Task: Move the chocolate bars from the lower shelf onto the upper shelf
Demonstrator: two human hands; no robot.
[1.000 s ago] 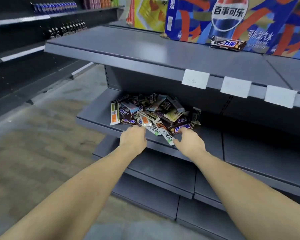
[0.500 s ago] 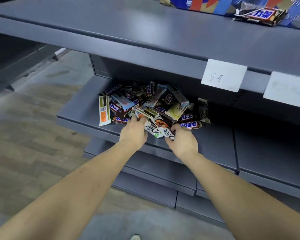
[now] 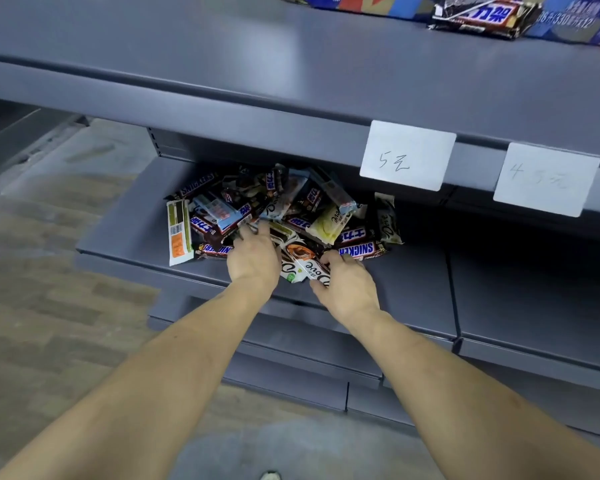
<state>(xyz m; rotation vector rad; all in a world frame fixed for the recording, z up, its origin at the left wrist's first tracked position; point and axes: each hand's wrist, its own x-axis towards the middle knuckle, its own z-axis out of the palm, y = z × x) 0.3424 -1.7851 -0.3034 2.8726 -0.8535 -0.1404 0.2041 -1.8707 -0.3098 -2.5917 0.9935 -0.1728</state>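
Loosely heaped on the lower shelf [image 3: 125, 233]: chocolate bars [image 3: 284, 213] in crumpled brown, blue, white wrappers. Readable: "SNICKERS", "Dove". Left hand [image 3: 253, 259] curled into the heap, grip impossible to tell; right hand [image 3: 349, 285] pinching a white Dove bar [image 3: 310, 270]. Up on the upper shelf [image 3: 291, 74], one brown bar [image 3: 482, 17]. Price tag [image 3: 407, 155] reading "5".

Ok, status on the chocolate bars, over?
Both hands in the pile: left hand among the bars, right hand on a white Dove bar. Pile on lower shelf. One Snickers bar on upper shelf.
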